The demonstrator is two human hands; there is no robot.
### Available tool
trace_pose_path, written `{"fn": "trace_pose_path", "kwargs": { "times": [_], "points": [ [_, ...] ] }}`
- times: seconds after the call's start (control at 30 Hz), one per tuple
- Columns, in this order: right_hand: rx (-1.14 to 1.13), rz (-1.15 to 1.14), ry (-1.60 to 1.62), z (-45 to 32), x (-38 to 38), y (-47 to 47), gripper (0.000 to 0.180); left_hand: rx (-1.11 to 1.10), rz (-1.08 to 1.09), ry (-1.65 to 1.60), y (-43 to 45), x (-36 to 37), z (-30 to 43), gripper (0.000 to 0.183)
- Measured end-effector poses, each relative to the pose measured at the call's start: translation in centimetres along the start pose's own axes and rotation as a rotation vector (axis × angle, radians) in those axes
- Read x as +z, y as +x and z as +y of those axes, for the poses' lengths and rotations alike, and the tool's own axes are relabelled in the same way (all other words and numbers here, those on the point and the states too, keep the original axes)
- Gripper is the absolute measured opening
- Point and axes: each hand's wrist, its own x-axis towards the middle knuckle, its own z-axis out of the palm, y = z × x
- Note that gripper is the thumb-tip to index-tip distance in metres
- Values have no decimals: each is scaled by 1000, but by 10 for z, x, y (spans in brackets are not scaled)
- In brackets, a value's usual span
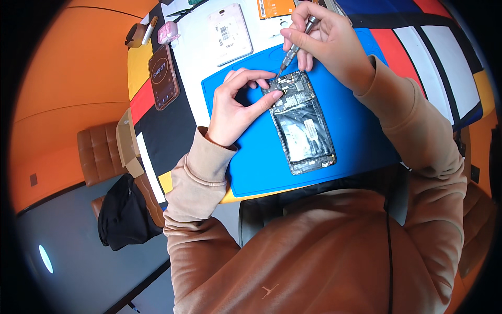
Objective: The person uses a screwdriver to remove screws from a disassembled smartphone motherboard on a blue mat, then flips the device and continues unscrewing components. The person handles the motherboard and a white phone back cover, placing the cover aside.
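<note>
An opened smartphone (304, 125) lies on a blue work mat (259, 165), its circuit board (292, 88) bare at the top and its dark, shiny battery below. My right hand (327, 45) holds a metal precision screwdriver (291, 55) at a slant. The tip of the screwdriver is at the top left part of the board; whether it sits in a screw I cannot tell. My left hand (245, 100) has its forefinger near that tip and its thumb over the board's left part, steadying or touching the phone's upper left edge.
A white phone back cover (229, 34) lies beyond the mat, beside an orange box or card (274, 8). Off to the left are a phone showing a timer (162, 76), a small pink item (168, 32), a white marker-like stick (148, 34) and a brown tape roll (135, 35).
</note>
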Motion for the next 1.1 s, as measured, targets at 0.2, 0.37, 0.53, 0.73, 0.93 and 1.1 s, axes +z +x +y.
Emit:
{"fn": "trace_pose_path", "kwargs": {
  "times": [0.2,0.37,0.53,0.73,0.93,1.1],
  "points": [
    [-5,-23,11,1,7,-6,12,27,-6,60,0,0,0,19],
    [-24,-30,36,-1,9,-8,10,55,-11,119,0,-2,0,17],
    [-28,-25,16,-3,8,-10,9,74,-6,110,0,-1,-1,16],
    [-54,-31,14,-3,8,-10,9,115,-4,125,1,-2,-1,13],
    [-52,-42,52,-1,8,-9,9,127,3,138,0,-2,1,12],
    [-65,-29,55,-2,9,-9,10,123,7,143,1,-2,0,11]
  ]
}}
